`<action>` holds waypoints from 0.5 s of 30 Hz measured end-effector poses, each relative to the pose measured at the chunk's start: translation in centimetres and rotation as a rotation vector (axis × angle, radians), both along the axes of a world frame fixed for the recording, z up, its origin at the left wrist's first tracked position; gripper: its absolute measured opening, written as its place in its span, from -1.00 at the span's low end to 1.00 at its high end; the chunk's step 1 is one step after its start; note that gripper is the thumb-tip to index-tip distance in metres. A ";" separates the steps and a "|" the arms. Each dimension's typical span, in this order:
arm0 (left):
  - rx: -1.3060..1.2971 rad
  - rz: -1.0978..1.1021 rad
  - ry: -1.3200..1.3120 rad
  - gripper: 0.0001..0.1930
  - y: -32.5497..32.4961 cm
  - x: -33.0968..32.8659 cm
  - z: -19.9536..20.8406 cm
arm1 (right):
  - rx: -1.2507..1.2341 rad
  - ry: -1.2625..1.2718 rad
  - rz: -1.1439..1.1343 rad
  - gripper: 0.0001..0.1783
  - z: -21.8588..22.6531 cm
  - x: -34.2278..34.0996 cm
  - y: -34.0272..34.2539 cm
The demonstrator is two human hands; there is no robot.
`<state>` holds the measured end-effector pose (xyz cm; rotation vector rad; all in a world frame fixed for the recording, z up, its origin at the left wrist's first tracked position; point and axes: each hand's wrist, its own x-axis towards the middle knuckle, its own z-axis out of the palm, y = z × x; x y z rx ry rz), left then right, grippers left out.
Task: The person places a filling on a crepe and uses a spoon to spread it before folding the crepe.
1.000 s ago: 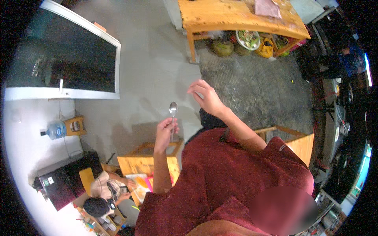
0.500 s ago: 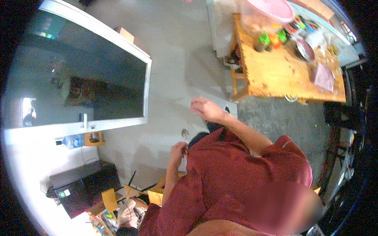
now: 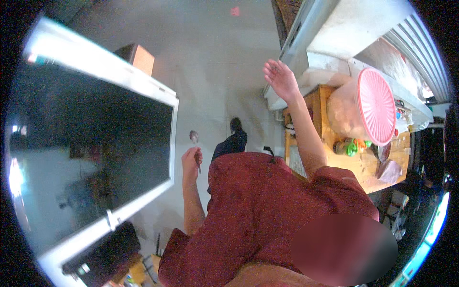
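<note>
My left hand [image 3: 191, 159] is closed round the handle of a metal spoon [image 3: 193, 136], whose bowl points away from me over the floor. My right hand [image 3: 283, 82] is stretched out ahead and to the right, fingers apart, with nothing seen in it. Nearest to that arm is a wooden table [image 3: 351, 172]. A large clear tub [image 3: 343, 111] with a pink ribbed lid [image 3: 377, 107] stands on the table's far end; its pale contents are blurred.
Left of me stands a dark-paned door [image 3: 105, 143] with a white frame. Small green-capped jars [image 3: 351, 150], a pan or bowl [image 3: 384, 153] and a pinkish packet [image 3: 390, 172] lie on the table. A pale ledge [image 3: 330, 62] runs beyond it. An orange-brown box [image 3: 143, 60] sits behind the door.
My view has turned and moved forward, bringing the tub and table closer on my right. My right hand has stretched farther ahead; my left hand has moved forward and left with the spoon.
</note>
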<state>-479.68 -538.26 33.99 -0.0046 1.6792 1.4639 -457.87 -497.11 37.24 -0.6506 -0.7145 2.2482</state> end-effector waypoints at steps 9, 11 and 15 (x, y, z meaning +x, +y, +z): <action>0.081 -0.545 0.259 -0.76 37.1 -15.3 8.9 | -0.393 -0.234 -0.435 -0.43 -4.0 -2.7 7.0; 0.146 -0.656 0.320 -0.78 45.0 -17.4 10.4 | -0.480 -0.138 -0.394 -0.37 -4.4 -5.2 9.2; 0.361 -0.847 0.364 -0.72 59.6 -18.7 12.1 | -0.333 -0.131 -0.220 -0.49 -8.2 -11.0 16.7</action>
